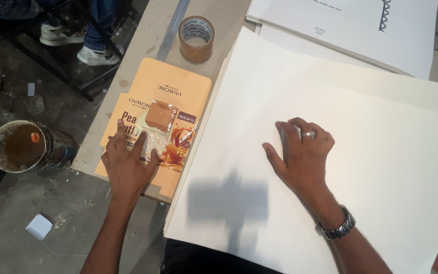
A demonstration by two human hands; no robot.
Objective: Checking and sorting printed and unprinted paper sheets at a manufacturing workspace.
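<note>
The left hand [128, 165] lies flat, fingers spread, on a flattened orange carton [155, 122]; its grip is open and closes on nothing, the fingertips pressing a pale smeared patch on the carton. Just beyond those fingertips sits a small brown block [160, 115] on the carton, close to them but apart. The right hand [302, 155] rests palm down on a stack of large white sheets [361, 167], fingers slightly curled, its grip likewise open and holding nothing.

Farther out from the left hand stand a roll of brown tape [196, 38] and a steel ruler [174, 28], both on the desk [145, 38] and well clear of the fingers. Beyond the right hand lie more white printed boards [351, 25], overlapping the stack's far edge.

The carton's near corner juts over the desk edge right at the left wrist. Outward of that hand the floor drops away, with a glue-stained bucket [21, 147] near the desk's side and a small white block [39, 226] lower down. Between the two hands, the stack's left edge overlaps the carton; the sheet around the right hand is bare on all sides.
</note>
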